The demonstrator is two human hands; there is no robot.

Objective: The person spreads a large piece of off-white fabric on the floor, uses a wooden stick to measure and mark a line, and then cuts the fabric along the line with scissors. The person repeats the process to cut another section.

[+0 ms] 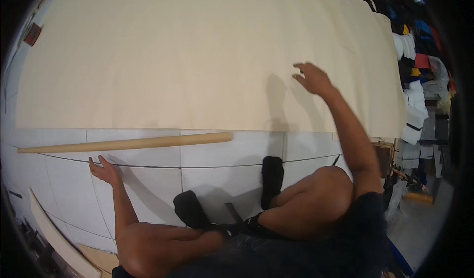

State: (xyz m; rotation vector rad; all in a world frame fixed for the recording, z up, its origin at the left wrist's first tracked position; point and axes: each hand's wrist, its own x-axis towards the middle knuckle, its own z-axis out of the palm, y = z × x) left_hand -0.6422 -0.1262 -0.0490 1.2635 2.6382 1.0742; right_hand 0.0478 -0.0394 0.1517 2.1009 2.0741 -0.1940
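The broad cream sheet [197,55] was spread over the floor in front of you, its near edge running almost straight across from your left to your right. Faint creases ran through it, and its right side was wavy. Along that near edge, on your left, a long tan rod [126,144] lay at a slight slant on the bare tiles, just beside the sheet.

Your left hand [103,171] was just on your side of the rod, its fingers loosely spread with a clear gap between them; they had hold of nothing. Your right hand [314,78] hung over the right part of the sheet, thumb and fingers apart and slightly bent, gripping nothing you could see; a shadow fell on the sheet beside it.

At the sheet's far left edge was a small reddish-brown block [32,34]. Your feet, in black socks [189,210], stood on the white tiled floor [222,152]. Past the sheet's right side, white bundles [416,100] sat among mixed, coloured clutter, and a pale curved board [61,236] lay at your lower left.
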